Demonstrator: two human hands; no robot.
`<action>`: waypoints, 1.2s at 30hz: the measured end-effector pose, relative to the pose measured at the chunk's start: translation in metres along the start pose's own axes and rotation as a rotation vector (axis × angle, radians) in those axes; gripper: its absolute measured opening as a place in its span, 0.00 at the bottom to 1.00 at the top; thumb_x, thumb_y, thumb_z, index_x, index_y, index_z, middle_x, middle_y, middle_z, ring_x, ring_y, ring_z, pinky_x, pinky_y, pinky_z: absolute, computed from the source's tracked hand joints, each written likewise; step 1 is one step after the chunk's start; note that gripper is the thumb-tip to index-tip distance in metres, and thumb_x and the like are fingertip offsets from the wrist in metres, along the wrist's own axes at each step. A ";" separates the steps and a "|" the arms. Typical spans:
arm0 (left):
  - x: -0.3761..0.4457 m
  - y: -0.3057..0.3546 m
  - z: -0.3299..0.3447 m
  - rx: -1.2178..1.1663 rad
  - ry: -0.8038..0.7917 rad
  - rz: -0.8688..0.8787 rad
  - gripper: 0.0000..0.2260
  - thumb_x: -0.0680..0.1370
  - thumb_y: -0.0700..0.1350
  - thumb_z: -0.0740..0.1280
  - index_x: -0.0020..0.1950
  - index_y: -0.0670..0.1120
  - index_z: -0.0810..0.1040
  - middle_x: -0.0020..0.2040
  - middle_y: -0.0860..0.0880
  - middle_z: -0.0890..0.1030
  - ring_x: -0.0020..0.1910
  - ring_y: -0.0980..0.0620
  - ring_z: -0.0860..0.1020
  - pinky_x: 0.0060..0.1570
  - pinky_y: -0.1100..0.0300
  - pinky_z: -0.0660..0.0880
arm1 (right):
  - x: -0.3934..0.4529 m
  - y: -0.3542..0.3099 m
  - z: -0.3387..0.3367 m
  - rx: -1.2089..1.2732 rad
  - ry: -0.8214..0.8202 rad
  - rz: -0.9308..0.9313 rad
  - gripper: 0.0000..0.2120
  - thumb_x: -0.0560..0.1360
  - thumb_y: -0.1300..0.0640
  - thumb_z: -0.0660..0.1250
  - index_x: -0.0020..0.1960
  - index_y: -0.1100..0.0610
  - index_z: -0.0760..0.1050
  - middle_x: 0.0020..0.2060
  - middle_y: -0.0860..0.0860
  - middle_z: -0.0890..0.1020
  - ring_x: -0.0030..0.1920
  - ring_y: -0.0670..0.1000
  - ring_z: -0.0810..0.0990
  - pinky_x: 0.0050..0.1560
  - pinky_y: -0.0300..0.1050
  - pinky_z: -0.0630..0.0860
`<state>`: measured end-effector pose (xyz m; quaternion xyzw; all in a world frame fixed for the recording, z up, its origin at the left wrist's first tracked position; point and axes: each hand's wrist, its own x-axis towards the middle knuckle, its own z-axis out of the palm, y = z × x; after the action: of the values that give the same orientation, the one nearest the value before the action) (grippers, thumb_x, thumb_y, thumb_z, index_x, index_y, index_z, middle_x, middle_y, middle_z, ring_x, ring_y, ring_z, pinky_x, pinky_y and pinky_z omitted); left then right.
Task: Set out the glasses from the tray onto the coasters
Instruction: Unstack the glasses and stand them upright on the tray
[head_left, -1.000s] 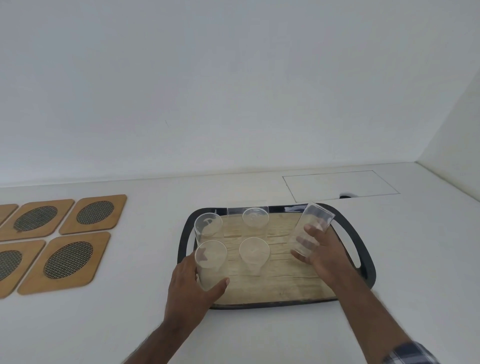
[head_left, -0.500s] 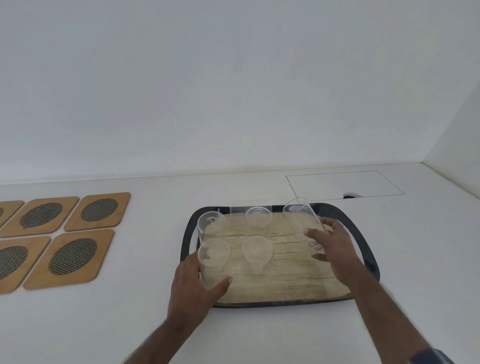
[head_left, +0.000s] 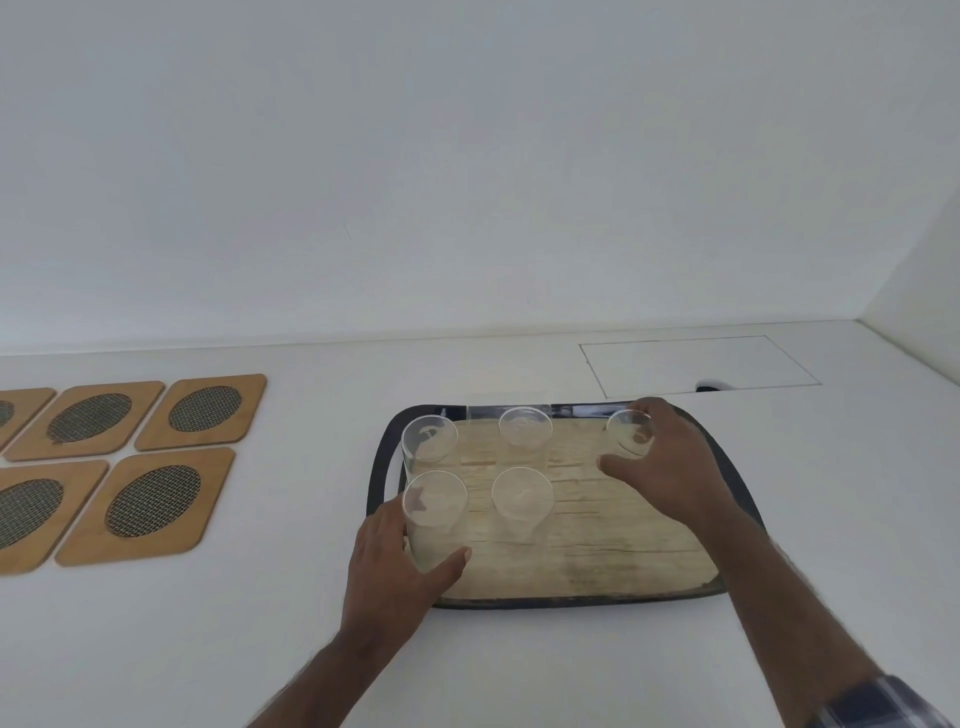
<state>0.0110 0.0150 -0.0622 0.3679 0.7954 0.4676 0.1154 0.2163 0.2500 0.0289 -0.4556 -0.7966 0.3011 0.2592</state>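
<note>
Left hand (head_left: 387, 566) grip clamped on near-left glass (head_left: 435, 514), right hand (head_left: 667, 467) grip clamped on far-right glass (head_left: 629, 434), tray (head_left: 737, 478) at centre frame, coasters (head_left: 150, 499) at left on white surface (head_left: 291, 623)

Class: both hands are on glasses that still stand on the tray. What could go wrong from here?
1. The left hand grips its glass low; it may tip when lifted.
2. Neighbouring glasses stand close and could be knocked.
3. The coasters lie far left; the right hand must cross over the tray.

Five clear glasses (head_left: 522, 498) stand upright on the dark-rimmed, wood-faced tray (head_left: 597, 561); two are gripped. Wooden, mesh-centred coasters (head_left: 153, 501) lie bare, well left.
</note>
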 end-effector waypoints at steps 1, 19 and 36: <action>0.000 0.000 0.000 0.003 0.000 0.001 0.34 0.61 0.65 0.75 0.64 0.56 0.73 0.55 0.66 0.75 0.58 0.56 0.74 0.56 0.51 0.78 | -0.001 -0.002 0.001 -0.036 -0.012 -0.005 0.30 0.59 0.49 0.78 0.58 0.50 0.72 0.52 0.48 0.79 0.56 0.52 0.75 0.48 0.46 0.73; -0.004 0.001 0.002 0.037 0.017 -0.008 0.37 0.62 0.62 0.78 0.67 0.54 0.72 0.60 0.61 0.75 0.60 0.56 0.71 0.58 0.51 0.77 | -0.008 -0.011 0.009 -0.135 -0.170 0.013 0.44 0.60 0.29 0.73 0.71 0.45 0.67 0.57 0.46 0.74 0.60 0.47 0.69 0.59 0.48 0.68; -0.003 0.016 0.004 0.069 0.074 0.002 0.40 0.65 0.69 0.70 0.72 0.50 0.70 0.67 0.56 0.76 0.67 0.54 0.71 0.67 0.54 0.71 | 0.134 -0.111 0.098 -0.546 -0.554 -0.316 0.32 0.69 0.48 0.74 0.69 0.56 0.70 0.62 0.54 0.78 0.62 0.55 0.76 0.56 0.44 0.70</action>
<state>0.0229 0.0202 -0.0520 0.3549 0.8143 0.4534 0.0727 0.0255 0.2996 0.0599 -0.2815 -0.9469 0.1466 -0.0519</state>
